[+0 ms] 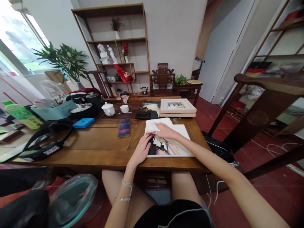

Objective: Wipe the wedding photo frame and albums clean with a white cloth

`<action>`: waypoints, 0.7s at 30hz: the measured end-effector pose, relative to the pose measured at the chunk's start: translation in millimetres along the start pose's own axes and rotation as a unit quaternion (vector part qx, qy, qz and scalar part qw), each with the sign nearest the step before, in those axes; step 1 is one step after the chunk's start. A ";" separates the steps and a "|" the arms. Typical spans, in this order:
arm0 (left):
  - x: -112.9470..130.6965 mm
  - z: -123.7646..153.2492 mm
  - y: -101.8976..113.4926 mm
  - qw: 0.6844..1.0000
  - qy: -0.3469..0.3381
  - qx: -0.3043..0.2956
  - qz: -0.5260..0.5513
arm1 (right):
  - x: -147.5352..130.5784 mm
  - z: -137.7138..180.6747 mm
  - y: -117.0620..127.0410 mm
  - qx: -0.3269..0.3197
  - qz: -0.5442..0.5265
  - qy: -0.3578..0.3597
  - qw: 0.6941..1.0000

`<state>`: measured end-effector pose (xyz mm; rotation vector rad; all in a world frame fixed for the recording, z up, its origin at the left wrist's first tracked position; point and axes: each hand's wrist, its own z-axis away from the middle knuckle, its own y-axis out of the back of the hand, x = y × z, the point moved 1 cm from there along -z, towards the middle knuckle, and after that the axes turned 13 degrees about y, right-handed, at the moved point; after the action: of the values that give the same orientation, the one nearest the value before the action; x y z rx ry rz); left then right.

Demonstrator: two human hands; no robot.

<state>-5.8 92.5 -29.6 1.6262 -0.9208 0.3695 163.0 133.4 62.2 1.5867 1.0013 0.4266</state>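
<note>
A large flat photo panel [184, 133] lies on the wooden table in front of me, its picture showing a figure, white flowers and a dark area at the left. My right hand [164, 130] presses a folded white cloth [152, 124] onto the panel's upper left part, with its fingers over the cloth. Along the panel's left edge rests my left hand [142, 147], fingers stretched out and holding nothing; their tips come close to the cloth's lower edge.
Behind the panel lie a dark photo print [144, 109] and stacked pale frames [178, 108]. A phone [124, 127], white teapot [108, 109], cup [124, 109], blue box [83, 123] and black headgear [47, 142] stand leftward. Below is a lined bin [76, 196]; a chair [256, 110] stands right.
</note>
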 end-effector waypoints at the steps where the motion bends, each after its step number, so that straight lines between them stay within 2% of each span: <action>1: -0.6 0.0 -0.3 1.000 0.003 0.002 -0.001 | 3.3 -8.7 -8.4 0.002 -0.002 0.015 1.000; 4: -0.9 0.9 -0.1 1.000 0.010 0.006 0.005 | 17.2 -21.0 -32.0 0.005 0.004 0.032 0.999; 7: 0.1 0.9 2.2 1.000 0.010 0.002 0.020 | 36.3 -6.1 -42.4 0.012 0.011 0.015 1.000; 12: 2.2 -6.1 7.3 1.000 0.012 -0.008 0.022 | 69.2 63.2 -29.1 0.045 0.038 -0.031 0.998; 15: 5.0 -10.7 9.4 1.000 0.005 -0.004 0.009 | 78.0 101.4 -16.9 0.056 0.061 -0.063 0.995; 18: 7.5 -13.8 10.8 1.000 -0.004 -0.005 -0.001 | 74.1 119.1 -10.8 0.052 0.065 -0.067 0.994; 21: 7.4 -18.0 11.1 1.000 -0.006 -0.015 -0.008 | 65.7 121.0 -10.9 0.058 0.075 -0.065 0.993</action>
<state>-4.9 106.3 -12.0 1.6096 -0.9181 0.3343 285.2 110.0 2.2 1.7794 0.8229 0.3682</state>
